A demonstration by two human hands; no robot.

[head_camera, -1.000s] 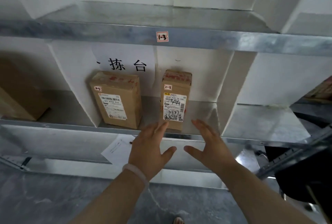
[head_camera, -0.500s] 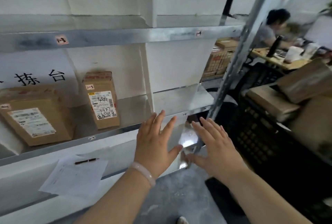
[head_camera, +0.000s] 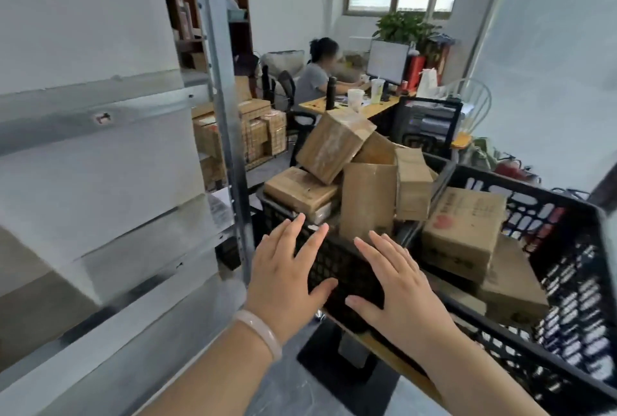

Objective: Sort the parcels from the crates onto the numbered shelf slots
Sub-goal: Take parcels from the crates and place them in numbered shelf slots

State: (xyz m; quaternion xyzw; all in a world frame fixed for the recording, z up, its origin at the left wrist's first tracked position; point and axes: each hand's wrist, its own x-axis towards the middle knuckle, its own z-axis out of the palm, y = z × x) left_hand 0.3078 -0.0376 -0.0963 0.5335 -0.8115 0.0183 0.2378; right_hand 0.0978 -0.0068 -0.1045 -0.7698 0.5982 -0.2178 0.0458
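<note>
Where parcels (head_camera: 367, 198) lie: heaped in black crate (head_camera: 334, 258); more in right crate (head_camera: 574, 265).
left hand (head_camera: 283, 268): fingers (head_camera: 293, 228) spread, empty, by black crate's wall.
right hand (head_camera: 397, 278): spread, holds nothing.

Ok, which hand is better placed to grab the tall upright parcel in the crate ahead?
Probably right. The right hand, open, points its fingertips straight at the upright parcel over the crate wall; the left hand, also open, sits further left, nearer the flat parcel.
</note>
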